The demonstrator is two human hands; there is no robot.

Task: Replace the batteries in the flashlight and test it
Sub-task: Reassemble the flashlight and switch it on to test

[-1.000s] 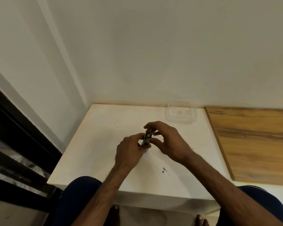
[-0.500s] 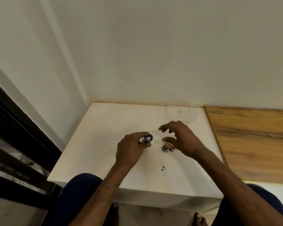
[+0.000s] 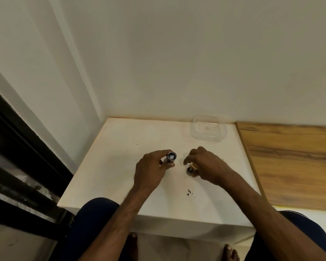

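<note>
Your left hand [image 3: 151, 170] is gripping the flashlight [image 3: 170, 157], open end up; right hand [image 3: 205, 166] is pinching batts [image 3: 193, 166] beside the cap [image 3: 190, 170]. Be checking polarity b4 inserting.

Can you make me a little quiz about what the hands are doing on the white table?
1. True or false: the left hand holds the flashlight body with its open end facing up.
2. What lies under the right hand? A) the flashlight cap B) a spoon C) a phone
3. Fill in: the clear container at the back of the table looks ____.

Key: 1 true; 2 A; 3 empty
</note>
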